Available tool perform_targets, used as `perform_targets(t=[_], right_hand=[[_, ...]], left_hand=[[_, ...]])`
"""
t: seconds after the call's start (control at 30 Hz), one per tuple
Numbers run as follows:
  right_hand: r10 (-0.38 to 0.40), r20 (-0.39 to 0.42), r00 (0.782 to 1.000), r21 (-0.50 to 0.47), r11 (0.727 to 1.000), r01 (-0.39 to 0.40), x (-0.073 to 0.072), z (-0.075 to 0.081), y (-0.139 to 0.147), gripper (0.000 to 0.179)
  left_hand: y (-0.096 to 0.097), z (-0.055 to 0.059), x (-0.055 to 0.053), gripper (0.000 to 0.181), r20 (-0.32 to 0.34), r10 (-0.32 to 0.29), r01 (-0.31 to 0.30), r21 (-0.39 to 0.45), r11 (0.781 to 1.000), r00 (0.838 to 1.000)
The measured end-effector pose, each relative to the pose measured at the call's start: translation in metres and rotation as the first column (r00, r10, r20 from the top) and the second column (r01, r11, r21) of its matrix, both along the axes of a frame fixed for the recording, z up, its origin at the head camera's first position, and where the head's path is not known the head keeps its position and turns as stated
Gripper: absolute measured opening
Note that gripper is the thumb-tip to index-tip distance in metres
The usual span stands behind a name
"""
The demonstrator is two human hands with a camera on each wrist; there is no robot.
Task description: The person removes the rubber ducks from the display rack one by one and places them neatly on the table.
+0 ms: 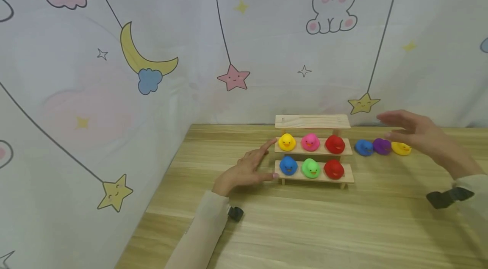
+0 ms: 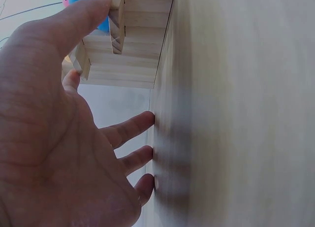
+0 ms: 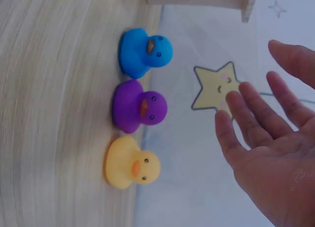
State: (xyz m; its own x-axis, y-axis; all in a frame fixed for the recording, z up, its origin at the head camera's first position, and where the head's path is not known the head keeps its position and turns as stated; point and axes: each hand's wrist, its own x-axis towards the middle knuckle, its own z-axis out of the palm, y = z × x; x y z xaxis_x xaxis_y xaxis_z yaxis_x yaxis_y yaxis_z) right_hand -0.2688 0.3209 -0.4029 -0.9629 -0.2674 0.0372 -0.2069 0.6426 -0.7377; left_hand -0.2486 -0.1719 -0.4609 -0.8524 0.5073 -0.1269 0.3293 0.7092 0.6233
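Note:
A small tiered wooden rack [image 1: 312, 121] stands near the back wall. Its middle step bears a yellow duck [image 1: 287, 142], a pink duck [image 1: 310, 142] and a red duck [image 1: 335, 145]. On the lowest step sit a blue duck [image 1: 288, 166], a green duck [image 1: 311, 168] and another red duck [image 1: 334, 169]. My left hand [image 1: 245, 169] touches the rack's left side with thumb and index finger, its other fingertips [image 2: 145, 118] resting on the table. Holding nothing, my right hand [image 1: 417, 133] hovers with extended fingers above a second row: blue [image 3: 145, 52], purple [image 3: 138, 106] and yellow ducks [image 3: 130, 163].
The wood-grain table [image 1: 305, 226] meets a white cloth backdrop [image 1: 267, 40] behind the rack. More patterned cloth [image 1: 76, 133] borders the table on the left. The rack's top step bears no duck.

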Motion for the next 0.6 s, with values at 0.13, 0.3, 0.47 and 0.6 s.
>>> perform_targets(t=[0.13, 0.3, 0.47, 0.6], right_hand=[[0.03, -0.032, 0.999, -0.043, 0.999, -0.032, 0.003, 0.004, -0.006, 0.058], [0.046, -0.04, 0.998, -0.043, 0.998, -0.048, 0.004, 0.008, -0.013, 0.058], [0.065, -0.044, 0.997, -0.045, 0.997, -0.067, 0.007, 0.012, -0.021, 0.058], [0.091, -0.067, 0.994, -0.069, 0.993, -0.096, 0.011, 0.016, -0.031, 0.056]], left_hand=[[0.0, 0.001, 0.0, 0.099, -0.005, -0.007, 0.007, 0.003, 1.0, 1.0], [0.0, 0.001, 0.0, 0.1, -0.006, -0.009, 0.009, 0.001, 1.0, 1.0], [-0.001, -0.001, -0.001, 0.1, -0.001, -0.009, 0.009, -0.001, 1.0, 1.0], [-0.001, 0.0, 0.0, 0.099, 0.001, -0.009, 0.009, -0.002, 1.0, 1.0]])
